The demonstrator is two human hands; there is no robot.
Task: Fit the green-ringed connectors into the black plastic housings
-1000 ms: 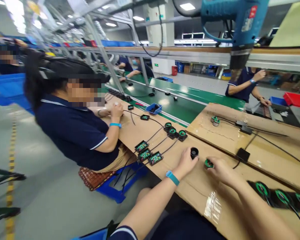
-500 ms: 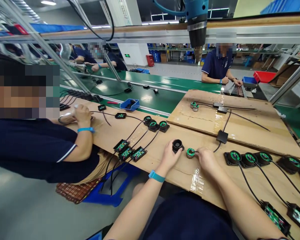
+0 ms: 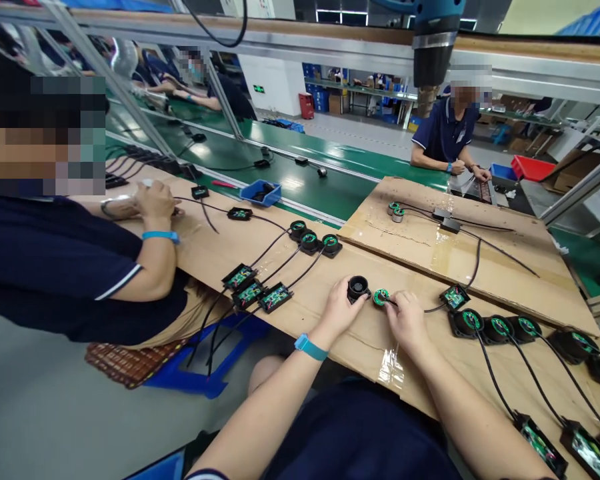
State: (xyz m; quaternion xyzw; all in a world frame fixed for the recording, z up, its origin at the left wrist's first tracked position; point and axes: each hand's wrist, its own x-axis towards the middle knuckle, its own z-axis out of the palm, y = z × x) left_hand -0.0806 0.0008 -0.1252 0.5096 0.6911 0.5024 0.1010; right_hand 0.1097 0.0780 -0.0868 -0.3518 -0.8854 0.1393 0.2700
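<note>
Nearest the camera, on the brown cardboard-covered table (image 3: 290, 313), the left hand (image 3: 337, 308) grips a black round housing (image 3: 358, 288) with its fingertips, holding it upright on the surface. Just right of it, the right hand (image 3: 405, 320) pinches a small green round circuit board (image 3: 381, 297), which rests on the cardboard beside the housing; a black cable runs from it toward an open black box (image 3: 454, 297) with a green board inside. To the right lies a row of black housings with green boards (image 3: 497, 327), wired to boxes at the near right. Farther left, three similar wired sets (image 3: 310, 241) lie before a seated person's arm (image 3: 150, 260). Beyond, a green conveyor belt (image 3: 330, 190) carries a blue tray (image 3: 261, 193).
</note>
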